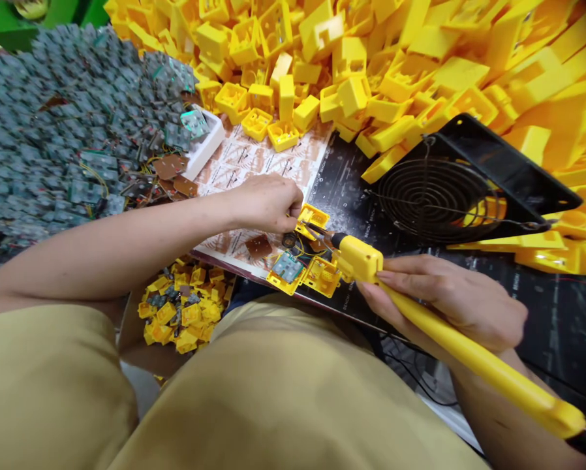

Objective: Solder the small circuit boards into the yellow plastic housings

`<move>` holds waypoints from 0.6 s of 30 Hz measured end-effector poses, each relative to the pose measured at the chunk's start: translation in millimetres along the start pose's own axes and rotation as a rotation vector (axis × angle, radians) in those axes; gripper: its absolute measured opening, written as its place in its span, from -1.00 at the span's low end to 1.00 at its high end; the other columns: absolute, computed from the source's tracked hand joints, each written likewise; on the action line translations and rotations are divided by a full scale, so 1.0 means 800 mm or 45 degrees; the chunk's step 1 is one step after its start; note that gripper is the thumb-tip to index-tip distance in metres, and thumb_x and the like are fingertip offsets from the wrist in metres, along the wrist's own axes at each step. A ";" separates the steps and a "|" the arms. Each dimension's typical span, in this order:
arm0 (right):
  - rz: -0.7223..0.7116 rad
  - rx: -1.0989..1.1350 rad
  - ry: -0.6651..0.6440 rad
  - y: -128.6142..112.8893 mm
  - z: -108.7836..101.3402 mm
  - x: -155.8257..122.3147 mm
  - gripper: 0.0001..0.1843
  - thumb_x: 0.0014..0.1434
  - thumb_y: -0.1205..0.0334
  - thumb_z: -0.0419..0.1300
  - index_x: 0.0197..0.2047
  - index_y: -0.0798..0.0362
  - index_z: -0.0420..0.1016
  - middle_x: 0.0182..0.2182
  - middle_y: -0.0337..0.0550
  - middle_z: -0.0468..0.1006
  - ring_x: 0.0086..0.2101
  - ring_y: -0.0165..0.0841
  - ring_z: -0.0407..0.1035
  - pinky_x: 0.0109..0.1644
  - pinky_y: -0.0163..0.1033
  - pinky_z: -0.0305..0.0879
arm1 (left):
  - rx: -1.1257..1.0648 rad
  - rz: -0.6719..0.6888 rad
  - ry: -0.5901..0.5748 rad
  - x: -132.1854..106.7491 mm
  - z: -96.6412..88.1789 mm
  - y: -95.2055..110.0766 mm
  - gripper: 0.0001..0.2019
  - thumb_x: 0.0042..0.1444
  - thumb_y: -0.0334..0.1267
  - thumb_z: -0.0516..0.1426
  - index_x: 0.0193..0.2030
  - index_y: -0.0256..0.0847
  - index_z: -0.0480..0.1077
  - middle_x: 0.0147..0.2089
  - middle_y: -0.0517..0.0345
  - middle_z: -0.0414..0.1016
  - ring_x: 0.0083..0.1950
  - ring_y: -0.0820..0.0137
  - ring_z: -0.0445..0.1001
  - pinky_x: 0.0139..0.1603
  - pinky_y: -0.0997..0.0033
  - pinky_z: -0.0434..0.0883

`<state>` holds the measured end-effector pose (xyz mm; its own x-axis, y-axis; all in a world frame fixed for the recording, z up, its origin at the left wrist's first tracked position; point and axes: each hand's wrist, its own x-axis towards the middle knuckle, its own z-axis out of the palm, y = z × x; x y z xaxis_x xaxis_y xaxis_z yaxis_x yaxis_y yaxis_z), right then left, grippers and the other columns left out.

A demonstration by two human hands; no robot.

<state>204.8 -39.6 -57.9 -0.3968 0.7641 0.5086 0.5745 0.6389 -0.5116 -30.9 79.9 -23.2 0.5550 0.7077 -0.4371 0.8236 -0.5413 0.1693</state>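
My right hand [449, 300] is wrapped round the long yellow handle of a soldering iron [359, 256], whose metal tip points left into a small open yellow plastic case [315, 215]. My left hand [273, 202] is closed in a pinch at the left edge of that case; its fingertips hide what they hold. Just below the fingers sits a small round black part [289, 240]. Nearer my body lies another opened yellow case, one half holding a grey-green circuit board [288, 266], the other half [322, 275] beside it. Thin yellow wires run between these parts.
Heaps of yellow cases [283, 98] cover the back, with a large pile of grey-green boards [77, 117] at left. A black fan with a wire guard [430, 196] stands at right. A box of yellow parts [190, 307] is below the table edge. Brown boards [260, 247] lie on the printed sheet.
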 end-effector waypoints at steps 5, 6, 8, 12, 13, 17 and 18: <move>-0.265 -0.074 0.021 -0.005 -0.003 0.022 -0.76 0.03 0.37 0.38 -0.27 0.03 0.41 -0.45 -0.23 0.55 -0.49 -0.43 0.45 -0.46 -0.37 0.43 | -0.071 -0.028 -0.097 0.007 -0.010 0.002 -0.82 -0.01 -0.28 0.17 -0.28 -0.20 0.57 -0.46 0.16 0.50 -0.37 0.37 0.44 -0.31 0.43 0.22; -0.290 -0.059 0.023 -0.006 -0.005 0.025 -0.75 0.02 0.38 0.39 -0.27 0.05 0.41 -0.45 -0.21 0.55 -0.49 -0.44 0.45 -0.45 -0.38 0.42 | -0.078 -0.026 -0.103 0.009 -0.011 0.002 -0.83 -0.03 -0.29 0.17 -0.30 -0.20 0.57 -0.47 0.16 0.49 -0.37 0.36 0.44 -0.30 0.42 0.23; -0.300 -0.036 0.014 -0.008 -0.012 0.028 -0.77 0.04 0.38 0.38 -0.27 0.06 0.42 -0.45 -0.20 0.54 -0.48 -0.44 0.44 -0.44 -0.38 0.43 | -0.070 -0.024 -0.101 0.012 -0.012 0.003 -0.85 -0.04 -0.30 0.18 -0.33 -0.21 0.56 -0.48 0.16 0.48 -0.38 0.35 0.44 -0.32 0.41 0.23; -0.053 -0.096 -0.130 -0.013 -0.028 0.022 -0.90 0.25 0.22 0.21 -0.32 0.01 0.43 -0.44 -0.18 0.55 -0.46 -0.41 0.45 -0.38 -0.32 0.44 | -0.031 -0.009 -0.106 0.014 -0.012 0.002 -0.86 -0.04 -0.27 0.18 -0.34 -0.20 0.55 -0.47 0.14 0.49 -0.36 0.32 0.46 -0.31 0.40 0.24; -0.004 -0.113 -0.162 -0.014 -0.030 0.020 -0.85 0.28 0.19 0.17 -0.34 0.01 0.43 -0.43 -0.17 0.55 -0.45 -0.41 0.46 -0.38 -0.30 0.44 | -0.025 -0.006 -0.106 0.014 -0.012 0.002 -0.86 -0.03 -0.26 0.18 -0.34 -0.20 0.55 -0.47 0.14 0.49 -0.34 0.31 0.47 -0.30 0.39 0.25; -0.067 -0.140 -0.126 -0.014 -0.028 0.017 -0.92 0.19 0.28 0.26 -0.31 0.00 0.40 -0.43 -0.21 0.55 -0.46 -0.42 0.46 -0.39 -0.32 0.44 | -0.013 -0.039 -0.113 0.014 -0.011 0.002 -0.84 -0.04 -0.26 0.19 -0.31 -0.19 0.56 -0.44 0.13 0.51 -0.27 0.27 0.50 -0.23 0.37 0.29; -0.113 -0.149 -0.096 -0.014 -0.026 0.017 -0.89 0.16 0.32 0.29 -0.30 0.00 0.40 -0.43 -0.23 0.55 -0.47 -0.43 0.45 -0.40 -0.34 0.43 | -0.009 -0.049 -0.114 0.014 -0.011 0.003 -0.83 -0.05 -0.26 0.19 -0.29 -0.19 0.56 -0.43 0.12 0.51 -0.24 0.26 0.50 -0.21 0.37 0.29</move>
<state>207.9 -38.1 -31.1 -0.4997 0.7123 0.4929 0.6124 0.6929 -0.3805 -21.5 90.5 -20.0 0.5105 0.6843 -0.5208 0.8451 -0.5111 0.1568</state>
